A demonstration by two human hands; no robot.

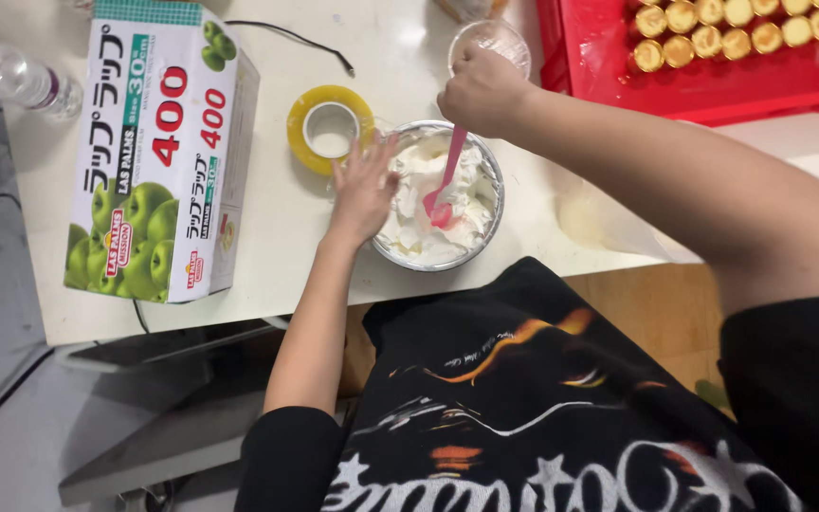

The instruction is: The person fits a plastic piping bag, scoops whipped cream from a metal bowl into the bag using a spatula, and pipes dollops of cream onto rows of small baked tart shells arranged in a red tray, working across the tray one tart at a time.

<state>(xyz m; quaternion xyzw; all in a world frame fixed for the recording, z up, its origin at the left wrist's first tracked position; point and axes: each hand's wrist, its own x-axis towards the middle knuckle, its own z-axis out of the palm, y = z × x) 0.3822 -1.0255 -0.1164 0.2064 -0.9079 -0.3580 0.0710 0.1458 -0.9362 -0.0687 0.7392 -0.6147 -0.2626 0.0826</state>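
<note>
A round metal bowl of white cream stands on the white table, close to its front edge. My left hand lies flat against the bowl's left rim, fingers spread. My right hand is closed around the top of a pink spatula, whose blade is dipped in the cream.
A large cling-film box with green apples printed on it lies at the left. A yellow tape roll sits beside the bowl. Also there: a clear cup behind my right hand, a red tray of several gold-topped items, a plastic bottle.
</note>
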